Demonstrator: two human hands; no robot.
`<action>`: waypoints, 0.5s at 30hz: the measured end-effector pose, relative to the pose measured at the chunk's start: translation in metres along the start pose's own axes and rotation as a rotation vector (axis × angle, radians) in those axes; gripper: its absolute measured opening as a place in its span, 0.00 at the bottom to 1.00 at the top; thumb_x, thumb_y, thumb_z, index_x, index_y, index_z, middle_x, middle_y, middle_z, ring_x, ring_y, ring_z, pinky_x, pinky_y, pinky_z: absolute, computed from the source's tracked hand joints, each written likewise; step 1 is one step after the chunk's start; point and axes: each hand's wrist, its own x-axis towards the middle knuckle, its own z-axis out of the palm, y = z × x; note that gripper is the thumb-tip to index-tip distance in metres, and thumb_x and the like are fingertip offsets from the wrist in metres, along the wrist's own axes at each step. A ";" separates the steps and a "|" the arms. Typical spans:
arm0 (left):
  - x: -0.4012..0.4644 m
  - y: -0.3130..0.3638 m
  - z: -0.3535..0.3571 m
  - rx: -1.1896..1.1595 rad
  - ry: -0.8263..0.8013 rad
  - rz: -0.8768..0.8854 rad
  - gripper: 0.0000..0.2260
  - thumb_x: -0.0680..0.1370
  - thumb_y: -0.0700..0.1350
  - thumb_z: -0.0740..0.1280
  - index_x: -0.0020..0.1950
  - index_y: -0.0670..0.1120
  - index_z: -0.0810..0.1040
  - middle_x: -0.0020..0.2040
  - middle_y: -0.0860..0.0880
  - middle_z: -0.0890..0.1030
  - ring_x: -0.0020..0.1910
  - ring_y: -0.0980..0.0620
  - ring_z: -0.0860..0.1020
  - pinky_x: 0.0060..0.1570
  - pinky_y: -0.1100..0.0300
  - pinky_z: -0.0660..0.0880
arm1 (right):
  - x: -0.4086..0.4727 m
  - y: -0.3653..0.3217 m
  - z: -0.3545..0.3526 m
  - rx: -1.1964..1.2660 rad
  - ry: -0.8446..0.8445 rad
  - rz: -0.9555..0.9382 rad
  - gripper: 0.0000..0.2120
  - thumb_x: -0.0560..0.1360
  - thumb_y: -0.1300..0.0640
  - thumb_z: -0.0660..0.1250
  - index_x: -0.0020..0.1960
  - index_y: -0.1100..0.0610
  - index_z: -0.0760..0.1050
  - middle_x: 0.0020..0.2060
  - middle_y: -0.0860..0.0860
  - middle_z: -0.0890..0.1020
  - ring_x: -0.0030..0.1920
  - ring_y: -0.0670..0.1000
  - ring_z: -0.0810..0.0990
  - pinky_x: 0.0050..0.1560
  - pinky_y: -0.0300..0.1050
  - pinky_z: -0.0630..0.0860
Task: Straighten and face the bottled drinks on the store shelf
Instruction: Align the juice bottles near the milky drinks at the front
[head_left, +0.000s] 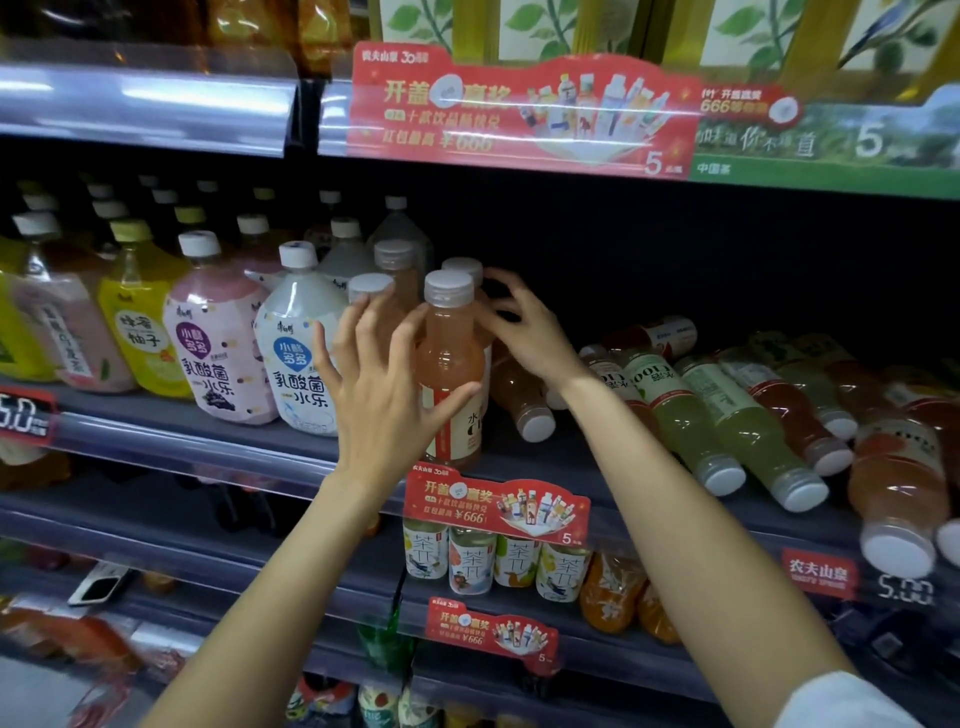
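The left hand (387, 384) was spread wide, its fingers straight and fanned, the thumb (457, 402) lying against the front of an upright orange bottle (451, 374) at about label height. Whether the other fingertips pressed the bottle's side or merely stood beside it could not be told. The right hand (524, 332) reached in from the other side, fingers loosely bent near the bottle's shoulder and neck, touching or nearly touching, not closed around anything.

Between the two hands the orange bottle stood at the shelf's front edge (519, 462). It held cloudy peach-orange drink, had a pale grey screw cap, and carried a cream label with a red stripe turned partly to the side. Just behind it stood more bottles of the same kind (397, 270), upright in a short row.

Beyond the right hand's wrist, fallen bottles (727, 415) lay on their sides, caps pointing out: orange, green and red drinks jumbled together. Beyond the left hand's fingers stood squat pouch-shaped bottles (218, 343) in white, pink and yellow, upright and facing out. A red promotion tag (493, 506) hung from the shelf edge below the left hand's thumb.
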 end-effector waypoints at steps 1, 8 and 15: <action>0.000 0.000 0.001 -0.008 0.001 -0.005 0.35 0.71 0.70 0.64 0.66 0.46 0.71 0.69 0.41 0.69 0.72 0.42 0.60 0.71 0.38 0.51 | -0.004 0.003 -0.004 0.040 0.003 0.010 0.23 0.78 0.50 0.63 0.72 0.49 0.63 0.65 0.53 0.75 0.65 0.48 0.72 0.65 0.48 0.70; -0.018 -0.004 0.011 -0.240 -0.016 -0.151 0.40 0.69 0.71 0.67 0.73 0.49 0.61 0.74 0.39 0.56 0.73 0.39 0.56 0.67 0.37 0.61 | -0.076 0.024 -0.028 -0.715 0.104 0.059 0.28 0.73 0.38 0.65 0.68 0.48 0.63 0.54 0.51 0.78 0.57 0.54 0.76 0.63 0.54 0.68; -0.027 0.004 0.012 -0.326 -0.126 -0.269 0.48 0.66 0.73 0.65 0.76 0.50 0.52 0.77 0.39 0.48 0.75 0.39 0.50 0.65 0.33 0.63 | -0.078 0.041 -0.002 -1.067 0.172 0.058 0.27 0.73 0.41 0.65 0.65 0.56 0.64 0.48 0.56 0.82 0.52 0.57 0.79 0.64 0.54 0.59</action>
